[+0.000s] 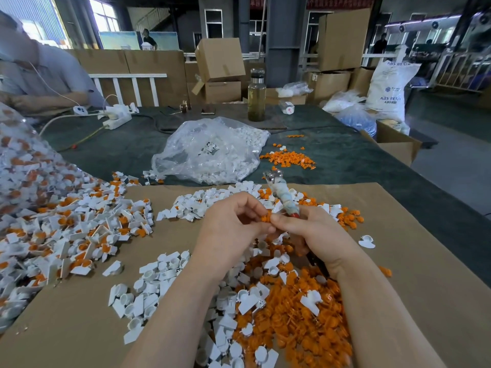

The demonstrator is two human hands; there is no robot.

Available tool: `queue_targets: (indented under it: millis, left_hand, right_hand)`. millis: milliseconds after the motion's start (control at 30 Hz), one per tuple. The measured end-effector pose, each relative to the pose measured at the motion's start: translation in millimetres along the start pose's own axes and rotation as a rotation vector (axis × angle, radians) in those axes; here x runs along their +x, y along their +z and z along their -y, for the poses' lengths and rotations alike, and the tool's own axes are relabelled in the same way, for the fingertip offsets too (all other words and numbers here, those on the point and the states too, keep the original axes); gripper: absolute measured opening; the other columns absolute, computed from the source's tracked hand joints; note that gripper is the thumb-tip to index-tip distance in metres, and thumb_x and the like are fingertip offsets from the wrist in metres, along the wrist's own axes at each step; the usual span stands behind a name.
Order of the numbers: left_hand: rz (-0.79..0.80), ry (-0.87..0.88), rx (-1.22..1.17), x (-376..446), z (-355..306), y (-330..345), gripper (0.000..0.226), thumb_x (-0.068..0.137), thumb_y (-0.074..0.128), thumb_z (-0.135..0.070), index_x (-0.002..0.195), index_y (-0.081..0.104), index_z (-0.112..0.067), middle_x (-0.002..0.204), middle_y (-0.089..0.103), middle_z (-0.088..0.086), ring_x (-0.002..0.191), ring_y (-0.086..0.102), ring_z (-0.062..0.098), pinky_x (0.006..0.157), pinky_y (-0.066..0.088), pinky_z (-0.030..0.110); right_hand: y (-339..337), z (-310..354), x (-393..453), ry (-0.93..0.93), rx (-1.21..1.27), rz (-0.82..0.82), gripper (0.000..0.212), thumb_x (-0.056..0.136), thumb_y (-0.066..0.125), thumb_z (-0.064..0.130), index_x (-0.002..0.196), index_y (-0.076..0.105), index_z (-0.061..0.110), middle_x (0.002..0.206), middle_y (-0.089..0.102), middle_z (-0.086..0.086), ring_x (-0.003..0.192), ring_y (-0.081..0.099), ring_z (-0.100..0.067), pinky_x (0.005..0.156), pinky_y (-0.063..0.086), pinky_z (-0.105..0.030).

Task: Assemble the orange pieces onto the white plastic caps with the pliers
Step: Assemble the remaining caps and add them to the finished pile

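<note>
- Loose orange pieces [300,325] and white caps [154,282] lay heaped on the cardboard [414,301], bare at 3 and 7 o'clock.
- The left hand [231,227] pinched an orange piece [265,217] at its fingertips; the right hand [310,229] touched that piece with its thumb and gripped the pliers [281,195], whose jaws pointed to 12 o'clock.
- Assembled caps [74,235] were piled at 9 o'clock.
- Beyond the cardboard's far edge, a clear bag [210,150] held white caps; a small orange pile [288,158] lay at its 3 o'clock.
- A bottle [256,95] stood farther back.
</note>
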State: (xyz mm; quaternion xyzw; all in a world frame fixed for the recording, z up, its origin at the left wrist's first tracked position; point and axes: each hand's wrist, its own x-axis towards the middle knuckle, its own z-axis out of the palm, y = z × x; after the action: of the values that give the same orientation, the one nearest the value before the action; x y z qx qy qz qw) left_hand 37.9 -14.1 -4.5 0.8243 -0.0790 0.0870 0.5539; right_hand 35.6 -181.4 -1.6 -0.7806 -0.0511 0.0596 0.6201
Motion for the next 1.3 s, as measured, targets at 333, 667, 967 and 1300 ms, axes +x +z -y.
queue_targets:
  millis: [333,667,967,1300]
  left_hand:
    - [-0.051,-0.002,0.063,2,0,-8,0.035,0.065,0.09,-0.025,0.083,0.063,-0.038,0.077,0.065,-0.023,0.063,0.057,-0.002,0.051,0.042,0.008]
    - [0.301,-0.128,0.498,5,6,-27,0.014,0.084,0.075,-0.04,0.09,0.063,-0.041,0.091,0.059,-0.017,0.079,0.056,0.0,0.059,0.037,0.017]
    - [0.049,-0.089,0.735,-1,10,4,0.009,0.083,0.069,-0.035,0.09,0.067,-0.029,0.093,0.069,-0.006,0.091,0.064,0.017,0.067,0.047,0.026]
    - [-0.199,-0.298,-0.255,3,0,0,0.01,0.079,0.081,-0.014,0.081,0.072,-0.018,0.067,0.074,-0.001,0.068,0.074,0.02,0.072,0.062,0.035]
  right_hand:
    - [5,-4,5,-0.036,-0.018,-0.118,0.021,0.088,0.07,0.028,0.079,0.07,0.009,0.051,0.06,0.007,0.041,0.045,-0.002,0.05,0.038,-0.02]
    - [8,-14,15,-0.135,-0.34,-0.313,0.026,0.087,0.07,0.033,0.076,0.065,0.01,0.06,0.053,0.0,0.051,0.044,-0.003,0.047,0.034,-0.018]
    - [10,-15,14,-0.181,-0.379,-0.326,0.024,0.086,0.069,0.03,0.073,0.062,0.012,0.06,0.055,0.001,0.051,0.043,-0.005,0.054,0.037,-0.029]
    - [16,-10,12,-0.296,-0.366,-0.364,0.022,0.089,0.069,0.031,0.073,0.057,0.022,0.057,0.055,0.014,0.057,0.051,0.005,0.052,0.038,-0.01]
